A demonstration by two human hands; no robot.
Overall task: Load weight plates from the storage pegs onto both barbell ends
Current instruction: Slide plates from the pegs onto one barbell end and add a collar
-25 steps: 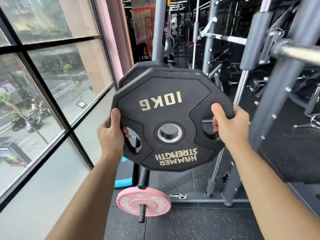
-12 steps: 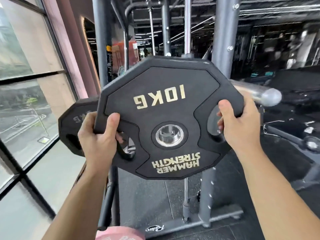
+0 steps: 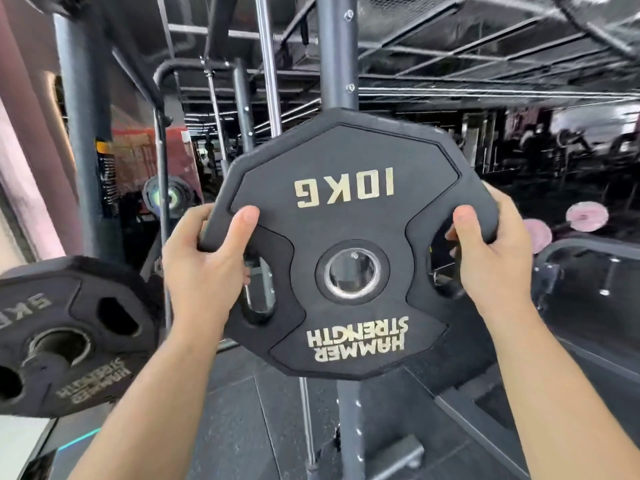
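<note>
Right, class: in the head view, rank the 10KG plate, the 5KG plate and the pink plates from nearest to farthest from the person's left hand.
1. 10KG plate: gripped by the left hand at its left edge.
2. 5KG plate: low on the left, beside that arm.
3. pink plates: far right, in the background.

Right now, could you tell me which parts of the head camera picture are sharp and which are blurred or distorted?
Head view: the 10KG plate, with the left hand and right hand gripping it, is sharp, lettering legible; head view: the 5KG plate lower left and the pink plates at right are smeared; head view: the ceiling pipes bow from the wide lens.
</note>
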